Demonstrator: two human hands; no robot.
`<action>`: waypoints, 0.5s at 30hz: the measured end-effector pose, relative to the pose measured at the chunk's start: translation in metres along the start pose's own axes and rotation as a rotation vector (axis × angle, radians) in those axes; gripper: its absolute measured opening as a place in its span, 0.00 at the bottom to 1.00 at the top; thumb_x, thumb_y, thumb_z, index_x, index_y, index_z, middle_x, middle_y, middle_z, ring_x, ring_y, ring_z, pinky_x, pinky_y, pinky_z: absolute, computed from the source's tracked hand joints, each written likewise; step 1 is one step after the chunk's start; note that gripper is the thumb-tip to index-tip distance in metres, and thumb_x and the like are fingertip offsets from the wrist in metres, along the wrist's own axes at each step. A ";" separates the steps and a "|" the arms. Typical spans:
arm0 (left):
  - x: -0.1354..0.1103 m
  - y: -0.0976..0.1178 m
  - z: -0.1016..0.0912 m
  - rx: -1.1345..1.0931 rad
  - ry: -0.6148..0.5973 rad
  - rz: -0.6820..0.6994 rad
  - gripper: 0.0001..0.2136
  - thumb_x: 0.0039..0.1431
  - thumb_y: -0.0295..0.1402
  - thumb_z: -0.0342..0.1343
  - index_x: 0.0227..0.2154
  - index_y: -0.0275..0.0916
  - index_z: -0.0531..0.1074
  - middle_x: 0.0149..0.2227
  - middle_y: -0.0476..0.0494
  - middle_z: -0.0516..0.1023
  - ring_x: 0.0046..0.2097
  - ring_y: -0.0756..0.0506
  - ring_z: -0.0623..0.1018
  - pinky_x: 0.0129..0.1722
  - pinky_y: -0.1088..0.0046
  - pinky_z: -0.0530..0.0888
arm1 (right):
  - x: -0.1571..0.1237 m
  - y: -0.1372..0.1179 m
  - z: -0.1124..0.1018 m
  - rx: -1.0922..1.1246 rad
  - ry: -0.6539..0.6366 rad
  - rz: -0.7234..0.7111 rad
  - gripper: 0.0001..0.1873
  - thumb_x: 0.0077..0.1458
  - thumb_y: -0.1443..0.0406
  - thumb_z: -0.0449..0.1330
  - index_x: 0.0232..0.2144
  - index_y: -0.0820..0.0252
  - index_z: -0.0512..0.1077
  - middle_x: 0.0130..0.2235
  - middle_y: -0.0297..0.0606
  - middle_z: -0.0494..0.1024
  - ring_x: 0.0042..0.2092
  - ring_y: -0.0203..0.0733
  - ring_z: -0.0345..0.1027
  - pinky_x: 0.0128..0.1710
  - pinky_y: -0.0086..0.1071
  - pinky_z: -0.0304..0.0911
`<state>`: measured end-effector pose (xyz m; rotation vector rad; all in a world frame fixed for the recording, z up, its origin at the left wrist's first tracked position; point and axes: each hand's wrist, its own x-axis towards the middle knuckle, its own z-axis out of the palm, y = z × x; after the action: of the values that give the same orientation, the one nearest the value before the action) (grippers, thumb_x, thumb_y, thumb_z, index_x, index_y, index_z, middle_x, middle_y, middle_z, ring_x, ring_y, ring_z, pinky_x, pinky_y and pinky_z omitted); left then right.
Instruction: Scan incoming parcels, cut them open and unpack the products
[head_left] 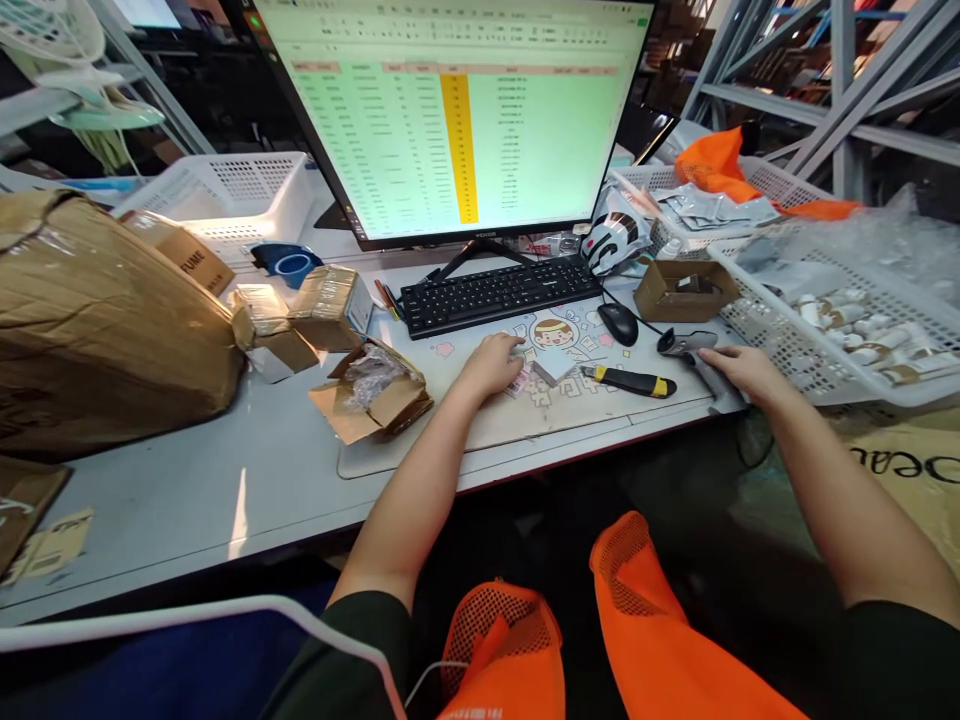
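My left hand (491, 366) rests on the desk mat (480, 425), its fingers apart and pointing toward a small white box (553, 366). A narrow gap separates those fingertips from the box. At the desk's front edge, my right hand (744, 371) has its fingers around a grey barcode scanner (686, 343), whose handle is partly hidden by the hand. Between the white box and the scanner lies a black and yellow utility knife (634, 381). An opened cardboard carton (390, 405) with clear plastic wrap inside stands left of my left hand.
Behind the mat are a black keyboard (502, 292), a mouse (619, 323) and a monitor (540, 120) showing a spreadsheet. A small brown box (684, 291) and white baskets (814, 365) fill the right side. Taped cartons (326, 305) and a large wrapped box (105, 330) occupy the left.
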<state>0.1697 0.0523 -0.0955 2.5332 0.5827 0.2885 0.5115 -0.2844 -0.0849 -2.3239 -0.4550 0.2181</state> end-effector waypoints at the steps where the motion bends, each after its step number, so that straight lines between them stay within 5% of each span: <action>1: -0.001 0.002 0.000 0.023 0.015 -0.005 0.24 0.65 0.35 0.54 0.62 0.34 0.77 0.59 0.31 0.79 0.63 0.32 0.74 0.67 0.57 0.70 | 0.000 0.001 0.000 -0.145 0.071 -0.050 0.15 0.50 0.53 0.72 0.27 0.56 0.77 0.32 0.49 0.82 0.41 0.59 0.77 0.46 0.52 0.73; 3: -0.003 0.007 0.000 0.074 0.012 -0.025 0.24 0.66 0.38 0.55 0.61 0.34 0.77 0.59 0.30 0.78 0.63 0.31 0.74 0.65 0.56 0.71 | -0.005 -0.009 0.005 -0.342 0.187 -0.154 0.14 0.54 0.53 0.69 0.30 0.57 0.79 0.39 0.53 0.82 0.49 0.62 0.76 0.55 0.54 0.68; 6: -0.007 0.008 -0.001 0.143 -0.052 -0.049 0.26 0.63 0.39 0.58 0.62 0.35 0.76 0.60 0.29 0.76 0.63 0.29 0.72 0.64 0.54 0.71 | -0.017 -0.053 0.036 -0.351 0.238 -0.438 0.16 0.60 0.57 0.61 0.41 0.62 0.81 0.49 0.56 0.82 0.54 0.58 0.74 0.60 0.48 0.65; 11: -0.010 0.000 -0.004 0.140 -0.113 -0.067 0.24 0.52 0.42 0.69 0.53 0.42 0.82 0.59 0.33 0.74 0.63 0.28 0.71 0.63 0.55 0.72 | -0.008 -0.161 0.127 -0.386 -0.174 -0.632 0.21 0.66 0.58 0.58 0.51 0.66 0.81 0.54 0.54 0.81 0.57 0.57 0.73 0.61 0.44 0.65; 15: -0.008 0.003 -0.007 0.051 -0.088 -0.011 0.11 0.50 0.34 0.68 0.38 0.41 0.84 0.50 0.35 0.79 0.55 0.31 0.76 0.55 0.58 0.75 | 0.024 -0.208 0.178 -0.486 -0.204 -0.674 0.27 0.69 0.61 0.56 0.64 0.71 0.73 0.64 0.61 0.73 0.65 0.62 0.65 0.67 0.50 0.59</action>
<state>0.1610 0.0498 -0.0886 2.5766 0.5761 0.1592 0.4286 -0.0233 -0.0642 -2.4513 -1.4914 0.0100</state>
